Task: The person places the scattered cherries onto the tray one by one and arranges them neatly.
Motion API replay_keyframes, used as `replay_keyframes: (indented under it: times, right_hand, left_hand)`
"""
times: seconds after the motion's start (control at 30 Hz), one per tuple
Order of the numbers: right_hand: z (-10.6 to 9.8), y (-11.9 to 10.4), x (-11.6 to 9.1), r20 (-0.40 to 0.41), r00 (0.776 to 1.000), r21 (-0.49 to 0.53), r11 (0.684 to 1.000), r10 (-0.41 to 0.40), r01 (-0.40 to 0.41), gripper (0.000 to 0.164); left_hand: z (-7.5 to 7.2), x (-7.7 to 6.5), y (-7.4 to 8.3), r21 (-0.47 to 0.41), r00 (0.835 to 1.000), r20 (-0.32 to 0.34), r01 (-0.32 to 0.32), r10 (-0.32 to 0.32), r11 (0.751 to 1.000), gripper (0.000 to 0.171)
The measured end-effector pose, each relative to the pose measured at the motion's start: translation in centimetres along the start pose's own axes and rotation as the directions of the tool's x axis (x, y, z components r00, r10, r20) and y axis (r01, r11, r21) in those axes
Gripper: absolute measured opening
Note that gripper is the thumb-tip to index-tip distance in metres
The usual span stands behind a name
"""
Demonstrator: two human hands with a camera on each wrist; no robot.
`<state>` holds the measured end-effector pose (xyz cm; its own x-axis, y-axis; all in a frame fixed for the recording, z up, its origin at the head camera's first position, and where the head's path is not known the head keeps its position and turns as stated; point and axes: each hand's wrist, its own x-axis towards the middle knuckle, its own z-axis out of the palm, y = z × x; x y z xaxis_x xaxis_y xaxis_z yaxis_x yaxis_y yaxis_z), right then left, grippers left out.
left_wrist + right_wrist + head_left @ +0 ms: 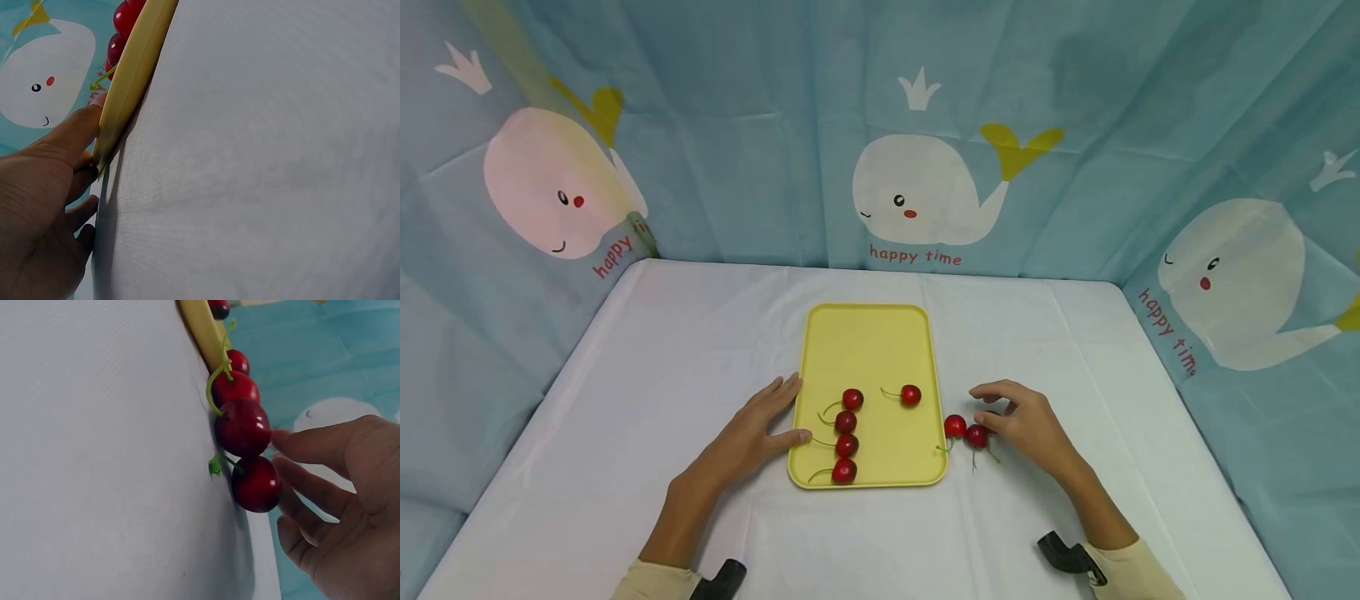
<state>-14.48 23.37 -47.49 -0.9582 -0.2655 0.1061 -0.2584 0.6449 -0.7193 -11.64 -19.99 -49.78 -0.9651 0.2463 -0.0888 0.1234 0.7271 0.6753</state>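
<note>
A yellow tray (868, 342) lies on the white cloth. My left hand (756, 429) is at its left edge, thumb over the rim (128, 87) and the other fingers spread along the outer side. On the tray, several red cherries with green stems (846, 446) form a column at the left, and a single cherry (911, 395) sits to the right. Just outside the right edge are a bright cherry (955, 426) and a darker one (977, 437). My right hand (1026, 421) is beside them, fingers apart, thumb by the dark cherry (242, 427). Near its fingertips is another cherry (256, 484), mostly hidden in the head view.
White cloth (700, 333) covers the table around the tray. A blue curtain (737, 183) with printed whales hangs behind and along both sides. Dark wrist-worn devices (1071, 557) show at both sleeves.
</note>
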Motion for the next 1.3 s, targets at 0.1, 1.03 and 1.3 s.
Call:
replay_keyframes:
  times: [0.1, 1.03, 1.3]
  right_hand:
    - [-0.1, 0.2, -0.3, 0.003, 1.0, -0.001, 1.0, 0.01, -0.01, 0.032]
    - [-1.3, 2.2, -3.6, -0.021, 0.997, -0.109, 0.991, 0.077, -0.079, 0.035]
    - [-1.3, 2.3, -3.9, -0.06, 0.996, -0.11, 0.991, 0.073, -0.079, 0.036]
  left_hand:
    - [0.0, 0.0, 0.0, -0.003, 1.0, 0.0, -0.003, 0.003, 1.0, 0.092]
    - [0.0, 0.0, 0.0, 0.002, 1.0, -0.003, -0.008, 0.008, 1.0, 0.092]
    - [0.1, 0.0, -0.2, -0.01, 1.0, -0.003, -0.017, 0.017, 1.0, 0.092]
